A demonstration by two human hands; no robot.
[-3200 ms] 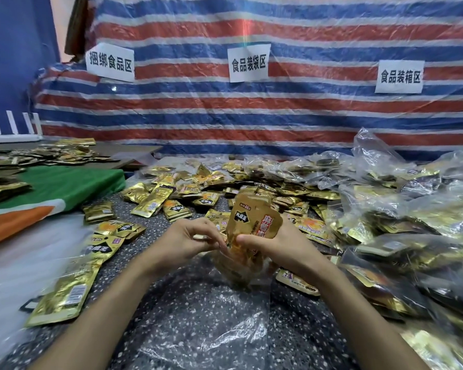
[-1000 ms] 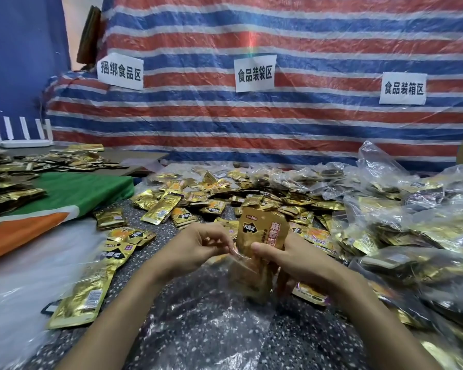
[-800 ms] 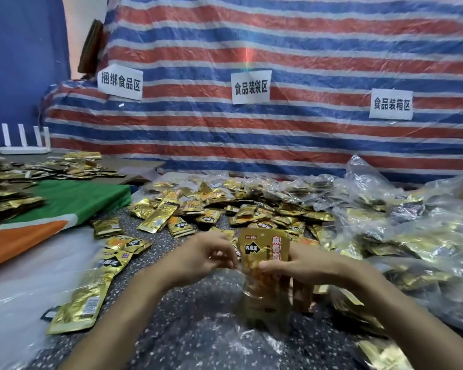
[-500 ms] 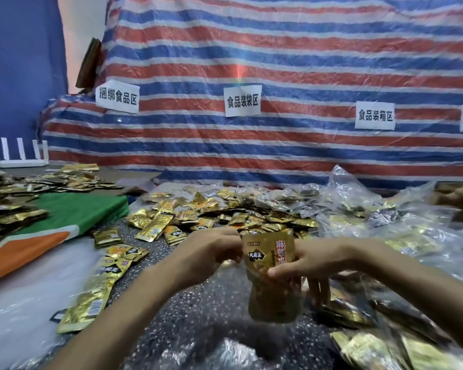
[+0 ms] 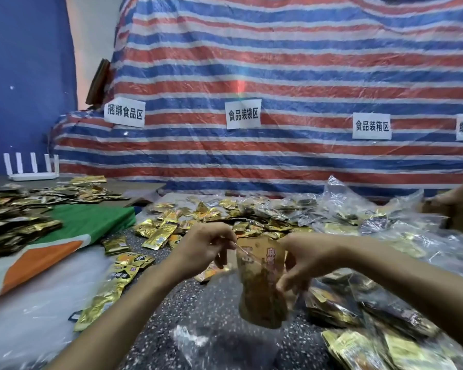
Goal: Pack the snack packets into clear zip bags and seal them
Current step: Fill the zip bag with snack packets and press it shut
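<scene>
The clear zip bag (image 5: 262, 289) is held upright in the air, low over the speckled table (image 5: 187, 303) and just in front of the person. Golden snack packets (image 5: 265, 265) are seen standing inside it; how many cannot be counted. Their tops reach almost to the mouth of the bag.

The upper left corner of the bag is pinched by the left hand (image 5: 209, 249) with curled fingers. The right side of the bag is gripped by the right hand (image 5: 302, 260), whose fingers are curled around its edge lower down. So the bag is clamped by both hands, and neither hand is free.

The step in hand is judged to be the closing: the filling looks finished and the mouth is being stretched flat between the 2 hands. Whether the zip strip is already pressed together cannot be told, because the plastic is blurred there.

For the next move, the packet tops should be pushed below the strip, and the strip then pinched along its whole length.

Behind the bag many loose packets (image 5: 225, 217) are spread on the table, and filled bags (image 5: 385, 236) are piled at the right. A striped tarpaulin (image 5: 278, 76) is hung behind everything.
</scene>
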